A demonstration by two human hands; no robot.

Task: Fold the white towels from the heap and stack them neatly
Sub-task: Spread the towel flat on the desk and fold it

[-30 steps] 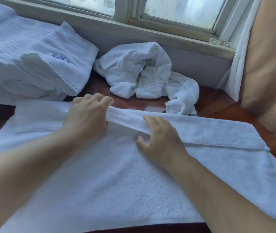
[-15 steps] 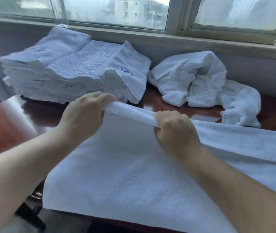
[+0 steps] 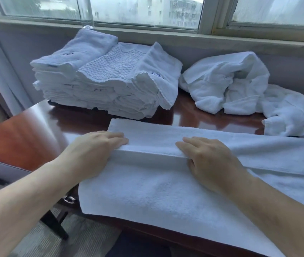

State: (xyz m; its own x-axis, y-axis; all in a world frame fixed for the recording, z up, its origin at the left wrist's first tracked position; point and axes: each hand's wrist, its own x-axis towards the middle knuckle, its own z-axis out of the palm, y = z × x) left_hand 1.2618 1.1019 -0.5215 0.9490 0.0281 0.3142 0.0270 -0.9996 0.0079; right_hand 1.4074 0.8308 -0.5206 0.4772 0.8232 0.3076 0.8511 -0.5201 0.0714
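The white terry-cloth towel point(image 3: 147, 191) along the near edge of the table is showing a matt, looped, slightly rough pile. The dark red-brown wooden table point(image 3: 84, 125) is gleaming with a smooth, glossy varnish that is mirroring the daylight. At its far left, the stack of folded white cloth towels point(image 3: 99, 97) is looking soft and matt, and the white honeycomb-woven towel point(image 3: 114, 65) on top is showing a raised, bumpy weave. Toward the far right edge, the crumpled heap of white terry towels point(image 3: 227, 86) is looking fluffy and dull.
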